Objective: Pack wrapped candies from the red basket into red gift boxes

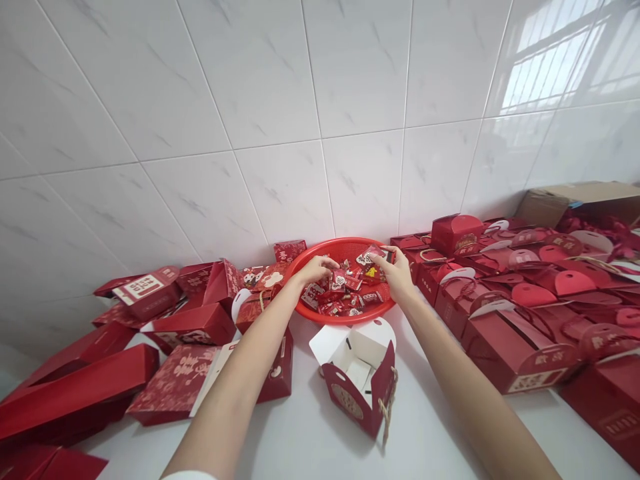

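A red plastic basket (306,313) with perforated sides holds several small wrapped candies (353,310). Over its left part is my left hand (316,269), the fingers closed in a pinch at a small red candy packet (339,280). My right hand (397,270), at the basket's right rim, grips a red and white candy packet (371,256) between thumb and fingers. Between my forearms an open gift box (350,393) stands on the white table, dark red outside and white inside, with a twine handle. I see only its white inner walls and bottom.
Folded red gift boxes (185,327) crowd the left side of the table (310,440). Rows of closed red gift boxes (520,340) fill the right. A cardboard box (550,200) sits at the far right, before the tiled wall (280,180).
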`<state>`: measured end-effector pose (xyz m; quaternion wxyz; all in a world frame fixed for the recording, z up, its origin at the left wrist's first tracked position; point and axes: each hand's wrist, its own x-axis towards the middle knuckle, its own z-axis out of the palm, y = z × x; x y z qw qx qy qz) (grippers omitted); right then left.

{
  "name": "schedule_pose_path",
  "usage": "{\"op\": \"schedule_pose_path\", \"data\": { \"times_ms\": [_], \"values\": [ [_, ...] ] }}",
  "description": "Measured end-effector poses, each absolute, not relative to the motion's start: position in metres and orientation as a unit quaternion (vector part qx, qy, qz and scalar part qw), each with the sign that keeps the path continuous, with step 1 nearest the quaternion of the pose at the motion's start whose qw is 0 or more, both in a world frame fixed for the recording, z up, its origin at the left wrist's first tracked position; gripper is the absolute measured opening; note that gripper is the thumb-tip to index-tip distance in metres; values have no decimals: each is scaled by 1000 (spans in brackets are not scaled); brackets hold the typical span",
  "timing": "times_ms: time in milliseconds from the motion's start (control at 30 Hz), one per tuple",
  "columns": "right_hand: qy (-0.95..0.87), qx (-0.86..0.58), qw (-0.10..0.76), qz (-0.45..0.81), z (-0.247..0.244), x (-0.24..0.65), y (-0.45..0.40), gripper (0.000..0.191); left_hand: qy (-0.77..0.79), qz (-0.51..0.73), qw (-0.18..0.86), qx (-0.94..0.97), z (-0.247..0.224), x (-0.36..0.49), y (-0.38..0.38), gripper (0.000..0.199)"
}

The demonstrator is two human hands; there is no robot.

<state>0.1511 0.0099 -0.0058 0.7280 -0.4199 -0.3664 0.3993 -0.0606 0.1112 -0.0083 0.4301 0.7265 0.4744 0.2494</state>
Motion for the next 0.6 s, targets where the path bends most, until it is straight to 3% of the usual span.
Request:
{"op": "schedule_pose_path", "data": {
  "times_ms": [233,600],
  "values": [
    [-370,-422,725,400,-5,150,8,52,486,292,428,704,-8,-59,112,37],
    [-385,-422,725,385,-11,151,13,53,492,252,395,734,-9,-59,110,39]
  ]
}}
